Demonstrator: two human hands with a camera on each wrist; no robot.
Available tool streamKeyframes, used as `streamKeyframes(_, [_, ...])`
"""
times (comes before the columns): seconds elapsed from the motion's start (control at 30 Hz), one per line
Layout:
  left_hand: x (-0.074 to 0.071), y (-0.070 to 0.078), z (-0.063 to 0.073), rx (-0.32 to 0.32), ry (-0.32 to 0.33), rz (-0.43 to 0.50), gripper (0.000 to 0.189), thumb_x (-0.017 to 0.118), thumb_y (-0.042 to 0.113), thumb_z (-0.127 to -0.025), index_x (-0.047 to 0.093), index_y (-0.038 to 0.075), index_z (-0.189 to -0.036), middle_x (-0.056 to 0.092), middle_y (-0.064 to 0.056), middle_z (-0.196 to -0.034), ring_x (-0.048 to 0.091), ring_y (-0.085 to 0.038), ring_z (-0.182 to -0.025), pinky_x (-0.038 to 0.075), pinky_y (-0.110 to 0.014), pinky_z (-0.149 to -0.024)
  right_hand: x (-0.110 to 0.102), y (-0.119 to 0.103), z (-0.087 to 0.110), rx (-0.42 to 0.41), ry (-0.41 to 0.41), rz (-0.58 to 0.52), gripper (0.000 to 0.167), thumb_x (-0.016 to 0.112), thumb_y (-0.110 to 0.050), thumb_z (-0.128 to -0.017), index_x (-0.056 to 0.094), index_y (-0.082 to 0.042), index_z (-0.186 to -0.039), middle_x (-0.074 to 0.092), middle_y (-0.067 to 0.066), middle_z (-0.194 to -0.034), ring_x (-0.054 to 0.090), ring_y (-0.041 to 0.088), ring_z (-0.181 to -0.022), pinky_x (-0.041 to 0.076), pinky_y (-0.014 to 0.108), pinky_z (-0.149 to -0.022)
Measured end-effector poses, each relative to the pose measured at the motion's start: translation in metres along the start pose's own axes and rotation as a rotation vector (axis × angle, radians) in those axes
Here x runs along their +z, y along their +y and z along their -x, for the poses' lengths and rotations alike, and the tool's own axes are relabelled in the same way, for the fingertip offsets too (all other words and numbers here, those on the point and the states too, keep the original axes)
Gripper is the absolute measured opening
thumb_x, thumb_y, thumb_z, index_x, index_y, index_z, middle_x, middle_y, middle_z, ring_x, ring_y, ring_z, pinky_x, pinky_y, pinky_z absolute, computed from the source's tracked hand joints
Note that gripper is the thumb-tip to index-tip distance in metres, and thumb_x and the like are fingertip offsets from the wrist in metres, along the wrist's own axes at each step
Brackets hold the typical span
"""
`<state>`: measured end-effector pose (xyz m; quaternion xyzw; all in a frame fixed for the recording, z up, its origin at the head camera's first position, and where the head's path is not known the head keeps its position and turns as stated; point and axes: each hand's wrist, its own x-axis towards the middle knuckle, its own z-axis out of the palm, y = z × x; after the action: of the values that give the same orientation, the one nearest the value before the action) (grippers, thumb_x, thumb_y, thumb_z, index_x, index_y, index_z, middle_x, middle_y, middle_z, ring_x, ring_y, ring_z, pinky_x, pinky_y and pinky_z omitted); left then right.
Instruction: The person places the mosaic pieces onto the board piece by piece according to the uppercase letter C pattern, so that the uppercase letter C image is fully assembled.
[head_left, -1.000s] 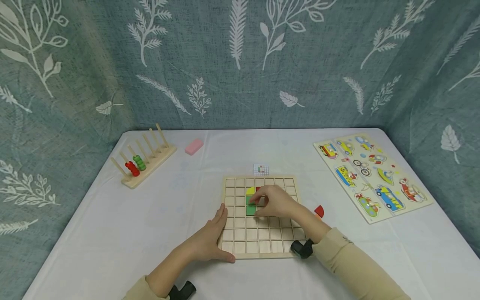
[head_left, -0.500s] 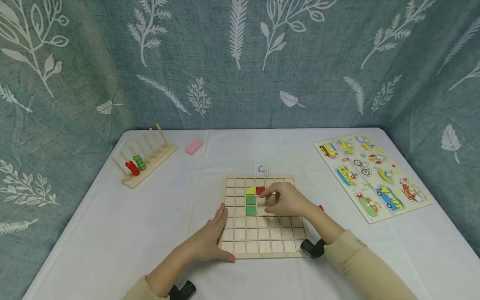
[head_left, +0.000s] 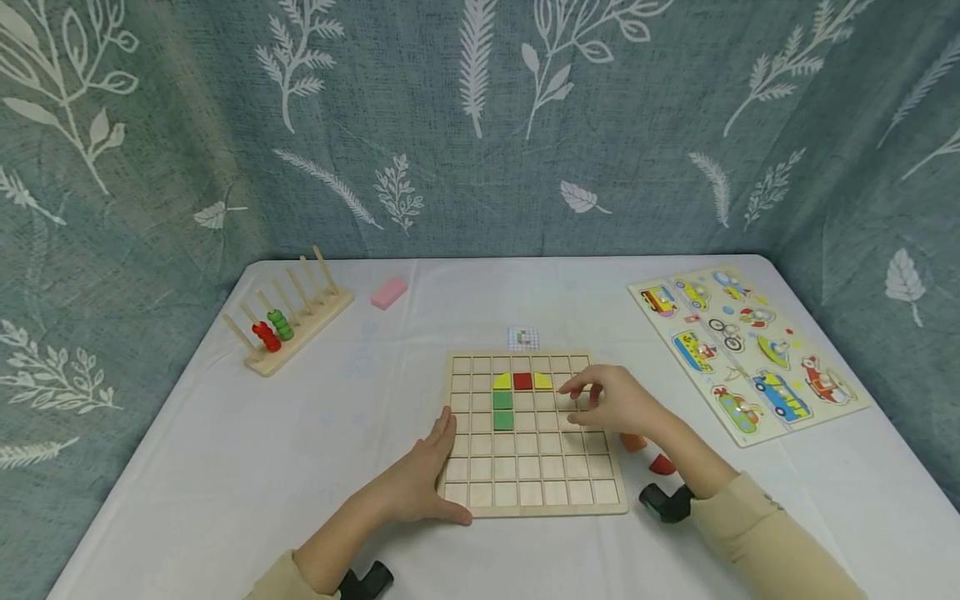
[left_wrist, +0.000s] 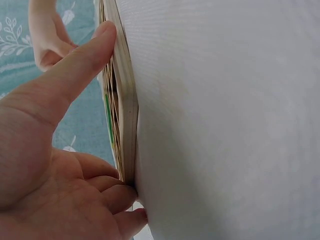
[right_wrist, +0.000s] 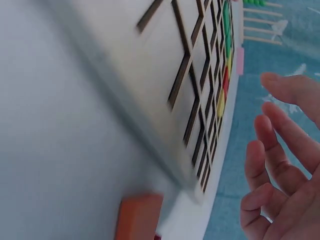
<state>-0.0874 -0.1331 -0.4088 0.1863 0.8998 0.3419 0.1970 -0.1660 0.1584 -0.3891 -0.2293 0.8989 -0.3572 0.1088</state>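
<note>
A wooden grid board (head_left: 532,471) lies flat on the table. Two green square tiles (head_left: 502,401) fill neighbouring cells in one column, below a yellow tile (head_left: 502,382) with a rounded corner. Beside that come a red square tile (head_left: 522,382) and another yellow tile (head_left: 543,382). My left hand (head_left: 420,479) rests against the board's left side, its thumb at the front edge. Above the board's right part hovers my right hand (head_left: 617,400), its fingers loosely bent and holding nothing, as the right wrist view confirms. An orange block (head_left: 633,442) and a red wedge-shaped block (head_left: 662,465) lie right of the board.
Behind the board is a small printed pattern card (head_left: 523,338). A peg stand (head_left: 300,335) with red and green beads stands back left, near a pink block (head_left: 389,293). A vehicle puzzle board (head_left: 738,433) occupies the right side.
My right hand has let go near the green tiles and moved rightward across the board, uncovering the red and right yellow tiles. My left hand has stayed in place.
</note>
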Motion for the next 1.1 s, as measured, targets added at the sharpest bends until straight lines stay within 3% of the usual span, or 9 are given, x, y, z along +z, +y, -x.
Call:
streamKeyframes(0.57, [0.000,0.003,0.001,-0.016,-0.001,0.003,0.124,0.084,0.040,-0.058,0.007,-0.010,-0.142,-0.004,-0.023,-0.149,0.004,-0.036,-0.136,0.014,-0.053,-0.107,-0.025,0.025,0.033,0.040,0.053,0.048,0.031,0.075,-0.008,-0.072,0.068,-0.001,-0.101,0.062,0.005,-0.087,0.051,0.016,-0.069,0.043,0.023,-0.052])
streamKeyframes(1.1, [0.001,0.000,0.001,-0.004,-0.003,0.001,0.123,0.083,0.040,-0.059,0.007,-0.011,-0.142,-0.004,-0.023,-0.149,0.004,-0.035,-0.137,0.014,-0.053,-0.107,-0.030,0.039,0.057,0.092,0.072,0.098,0.032,0.077,-0.009,-0.069,0.069,-0.003,-0.100,0.062,0.001,-0.086,0.051,0.017,-0.074,0.044,0.023,-0.056])
